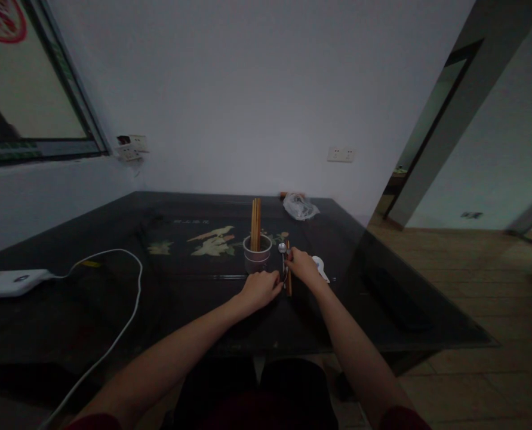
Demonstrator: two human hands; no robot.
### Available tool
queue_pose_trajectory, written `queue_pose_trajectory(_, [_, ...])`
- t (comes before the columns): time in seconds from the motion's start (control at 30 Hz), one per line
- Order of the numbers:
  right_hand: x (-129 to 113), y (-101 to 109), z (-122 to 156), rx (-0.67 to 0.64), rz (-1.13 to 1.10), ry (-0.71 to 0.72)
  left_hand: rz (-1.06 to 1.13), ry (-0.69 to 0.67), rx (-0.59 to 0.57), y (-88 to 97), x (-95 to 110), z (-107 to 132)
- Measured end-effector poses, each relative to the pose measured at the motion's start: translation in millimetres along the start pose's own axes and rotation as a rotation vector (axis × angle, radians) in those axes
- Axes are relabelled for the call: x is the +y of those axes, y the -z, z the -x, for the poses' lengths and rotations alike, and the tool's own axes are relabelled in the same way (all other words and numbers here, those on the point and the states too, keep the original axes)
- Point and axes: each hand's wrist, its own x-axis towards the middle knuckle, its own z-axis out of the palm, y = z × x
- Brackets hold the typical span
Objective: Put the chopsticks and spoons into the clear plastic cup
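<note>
On the dark table (113, 298) stands a clear cup (257, 253) with several wooden chopsticks (255, 224) upright in it. Just right of the cup lie a metal spoon (283, 251) and more wooden chopsticks (288, 285). My right hand (305, 267) is closed in a pinch on the spoon's handle. My left hand (260, 290) rests on the table below the cup, fingers curled at the near ends of the spoon and chopsticks. A white spoon (320, 267) lies partly hidden behind my right hand.
A crumpled clear plastic bag (300, 206) lies at the table's far edge. A white power bank (10, 282) with a white cable (122, 310) sits at the left. A wall stands behind; the wooden floor and a doorway are to the right.
</note>
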Motion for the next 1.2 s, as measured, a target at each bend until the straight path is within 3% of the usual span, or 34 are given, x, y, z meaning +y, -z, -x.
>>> queue_pose_trajectory(0.37, [-9.7, -6.8, 6.9, -0.066, 0.016, -0.019, -0.072, 0.038, -0.020, -10.1, 11.3, -9.7])
queue_pose_trajectory(0.7, [-6.5, -2.9, 3.9, -0.064, -0.044, -0.029, 0.006, 0.045, -0.032, -9.0, 14.5, -9.9])
queue_pose_trajectory(1.0, [3.3, 5.5, -1.4, -0.052, -0.073, -0.063, 0.108, -0.064, -0.013, -5.2, 16.1, -7.9])
queue_pose_trajectory(1.2, [6.1, 8.1, 1.3, -0.077, -0.001, -0.087, 0.176, -0.179, 0.073, -9.5, 12.5, -8.3])
